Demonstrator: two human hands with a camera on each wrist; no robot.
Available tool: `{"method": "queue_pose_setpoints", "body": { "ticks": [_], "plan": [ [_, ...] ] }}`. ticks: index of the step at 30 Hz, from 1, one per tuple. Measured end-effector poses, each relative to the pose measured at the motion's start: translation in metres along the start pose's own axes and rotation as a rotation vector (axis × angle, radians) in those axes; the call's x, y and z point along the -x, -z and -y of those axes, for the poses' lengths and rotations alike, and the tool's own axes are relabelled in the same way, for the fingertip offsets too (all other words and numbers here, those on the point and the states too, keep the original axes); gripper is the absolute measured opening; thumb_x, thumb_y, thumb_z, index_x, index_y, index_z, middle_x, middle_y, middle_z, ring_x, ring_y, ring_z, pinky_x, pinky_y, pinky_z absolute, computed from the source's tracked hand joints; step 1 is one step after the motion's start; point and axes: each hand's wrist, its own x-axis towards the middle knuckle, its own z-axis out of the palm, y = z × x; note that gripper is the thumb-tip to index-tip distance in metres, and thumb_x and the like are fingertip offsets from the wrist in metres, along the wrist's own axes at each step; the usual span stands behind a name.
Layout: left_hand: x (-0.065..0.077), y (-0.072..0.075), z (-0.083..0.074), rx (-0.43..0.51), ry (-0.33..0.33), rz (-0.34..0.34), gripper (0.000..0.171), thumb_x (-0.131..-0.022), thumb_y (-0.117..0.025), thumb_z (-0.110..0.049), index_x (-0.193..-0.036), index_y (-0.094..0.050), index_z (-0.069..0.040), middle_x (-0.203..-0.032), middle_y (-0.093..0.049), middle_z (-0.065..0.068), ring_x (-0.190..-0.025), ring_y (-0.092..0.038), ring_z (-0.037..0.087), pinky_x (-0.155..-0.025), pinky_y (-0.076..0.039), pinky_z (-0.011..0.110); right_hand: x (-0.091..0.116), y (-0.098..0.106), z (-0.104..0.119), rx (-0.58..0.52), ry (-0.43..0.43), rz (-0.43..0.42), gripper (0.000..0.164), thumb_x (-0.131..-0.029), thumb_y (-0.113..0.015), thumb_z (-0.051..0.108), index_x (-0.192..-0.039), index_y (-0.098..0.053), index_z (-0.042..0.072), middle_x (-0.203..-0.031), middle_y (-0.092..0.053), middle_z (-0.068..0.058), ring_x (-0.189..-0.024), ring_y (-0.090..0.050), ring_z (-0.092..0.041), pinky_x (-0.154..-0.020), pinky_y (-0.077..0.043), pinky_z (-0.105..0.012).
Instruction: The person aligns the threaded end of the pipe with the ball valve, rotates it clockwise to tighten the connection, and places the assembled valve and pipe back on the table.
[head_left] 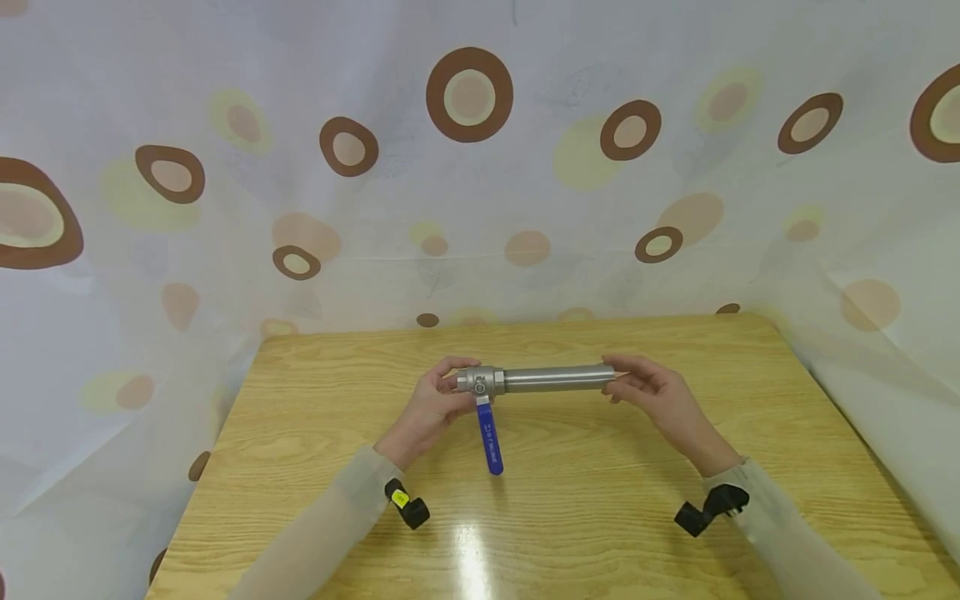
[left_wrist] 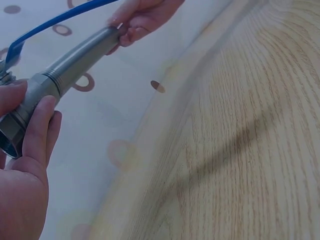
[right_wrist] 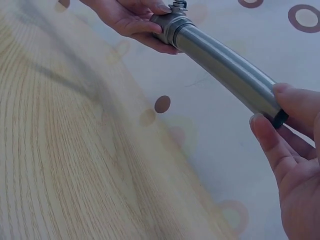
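A metal ball valve point(head_left: 481, 381) with a blue lever handle point(head_left: 491, 439) is joined to a straight steel pipe point(head_left: 558, 379), held level above the table. My left hand point(head_left: 431, 412) grips the valve body, fingers behind and thumb in front, as the left wrist view shows. The valve's open left end point(left_wrist: 11, 142) faces that palm. At the pipe's far end, my right hand point(head_left: 663, 404) pinches the tip between fingers and thumb. Threads point(left_wrist: 54, 82) show where pipe meets valve. In the head view the lever points toward me, crosswise to the pipe.
A wood-grain table point(head_left: 570, 517) lies beneath, and the assembly casts a shadow on it in both wrist views. White sheeting with brown and yellow circles point(head_left: 480, 192) hangs behind the table and along its sides. Black camera mounts point(head_left: 408, 504) sit on both wrists.
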Motion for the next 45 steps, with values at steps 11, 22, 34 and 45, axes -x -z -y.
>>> {"method": "queue_pose_setpoints", "body": {
  "ticks": [11, 22, 34, 45],
  "plan": [
    [-0.0007, -0.0003, 0.0019, 0.015, 0.000, 0.006, 0.049, -0.089, -0.058, 0.018, -0.128, -0.059, -0.012, -0.126, -0.064, 0.011, -0.109, -0.068, 0.023, -0.091, -0.060, 0.030, -0.0001, -0.0009, -0.0010, 0.000, -0.002, -0.021, 0.039, -0.105, -0.063, 0.016, -0.139, -0.060, -0.003, -0.108, -0.076, -0.005, -0.096, -0.073, -0.012, -0.090, -0.058, -0.022],
    [-0.0018, -0.0007, 0.0016, 0.010, -0.005, -0.004, 0.049, -0.089, -0.057, 0.018, -0.127, -0.059, -0.013, -0.128, -0.063, 0.012, -0.110, -0.068, 0.023, -0.092, -0.060, 0.030, 0.0002, 0.0004, 0.0030, -0.020, -0.006, 0.014, 0.046, -0.105, -0.062, 0.016, -0.149, -0.053, 0.005, -0.124, -0.069, 0.007, -0.104, -0.073, -0.013, -0.095, -0.056, -0.023],
    [-0.0025, 0.0012, 0.0045, 0.030, 0.016, -0.010, 0.048, -0.090, -0.057, 0.018, -0.126, -0.061, -0.014, -0.130, -0.061, 0.012, -0.109, -0.069, 0.023, -0.092, -0.060, 0.031, -0.0006, 0.0002, 0.0040, 0.002, 0.012, 0.008, 0.038, -0.106, -0.060, 0.014, -0.139, -0.058, -0.005, -0.106, -0.077, 0.004, -0.097, -0.072, -0.009, -0.091, -0.057, -0.021],
    [-0.0014, -0.0008, 0.0028, 0.024, 0.007, -0.011, 0.049, -0.089, -0.058, 0.017, -0.126, -0.061, -0.014, -0.128, -0.063, 0.011, -0.109, -0.068, 0.023, -0.091, -0.060, 0.030, 0.0012, 0.0010, 0.0049, 0.009, -0.005, 0.027, 0.049, -0.103, -0.066, 0.013, -0.148, -0.051, -0.001, -0.116, -0.072, 0.004, -0.106, -0.070, -0.006, -0.091, -0.056, -0.019]
  ]
}}
